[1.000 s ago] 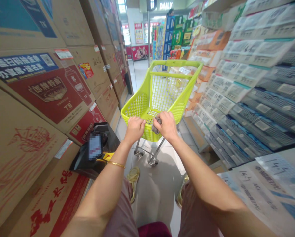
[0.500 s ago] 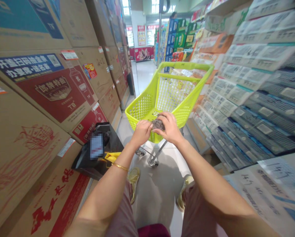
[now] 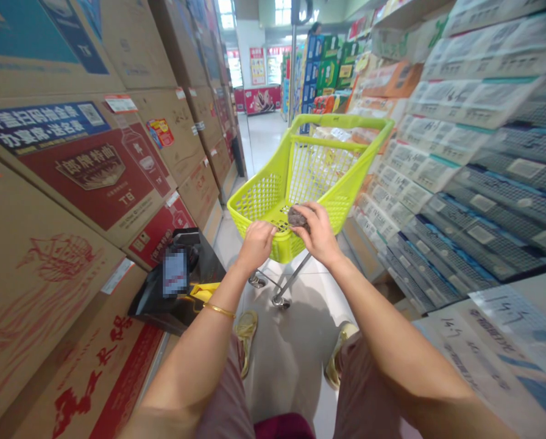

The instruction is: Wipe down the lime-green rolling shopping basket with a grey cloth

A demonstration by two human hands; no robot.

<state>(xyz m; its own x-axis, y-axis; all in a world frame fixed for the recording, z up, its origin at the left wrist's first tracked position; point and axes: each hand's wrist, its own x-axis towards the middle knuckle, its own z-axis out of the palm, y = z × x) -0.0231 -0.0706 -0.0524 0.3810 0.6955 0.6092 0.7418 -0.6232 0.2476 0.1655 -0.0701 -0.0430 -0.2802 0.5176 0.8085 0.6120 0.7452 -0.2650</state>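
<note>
My right hand [image 3: 319, 235] is closed around a dark grey, rough-looking wad [image 3: 297, 216], part of which shows between the thumb and fingers. What the wad is made of is hard to make out. To its left my left hand [image 3: 258, 245] has its fingers curled and pressed together near the cart's rim. Anything inside them is hidden, and a small gap separates them from the wad. Both hands are over the near end of a lime-green shopping cart [image 3: 343, 121] with a perforated basket. The basket floor that shows between and beyond the hands is green plastic with slots.
On the left rise stacked cardboard cartons [image 3: 90, 167]. Against them stands a black bag [image 3: 156, 305] with a phone-like screen [image 3: 175, 272] on it. Stacked packages [image 3: 419, 164] line the right side. The cart's wheels [image 3: 281, 301] rest on the tiled floor near my shoes [image 3: 247, 329].
My hands have moved apart, and the left fingers have come away from the wad. The right hand now holds it alone, slightly higher. The whole view has shifted a little.
</note>
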